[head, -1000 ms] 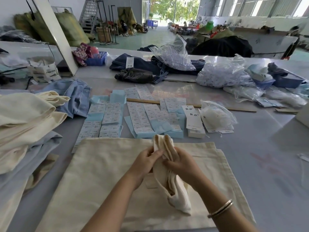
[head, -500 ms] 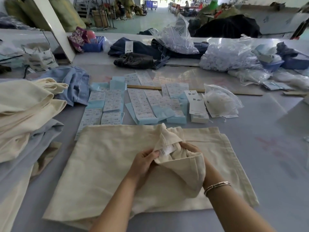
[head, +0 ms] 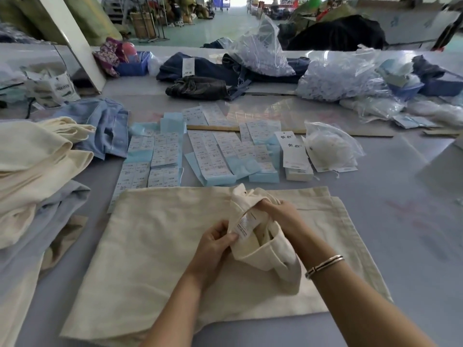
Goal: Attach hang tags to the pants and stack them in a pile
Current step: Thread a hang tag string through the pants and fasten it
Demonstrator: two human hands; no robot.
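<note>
Folded cream pants lie flat on the grey table in front of me. Part of the fabric is pulled up and turned inside out at the middle, showing a white sewn-in care label. My left hand pinches the fabric at the label's lower edge. My right hand grips the raised fabric from behind, a bangle on its wrist. White hang tags lie in a small stack beyond the pants, beside rows of printed sticker sheets.
A pile of cream and light-blue pants sits at the left. A clear bag of white strings lies right of the hang tags. A wooden ruler, dark jeans and plastic bags lie farther back.
The raised fabric has been turned further inside out, so the care label now faces me. My left hand has shifted down to the label's lower edge.
</note>
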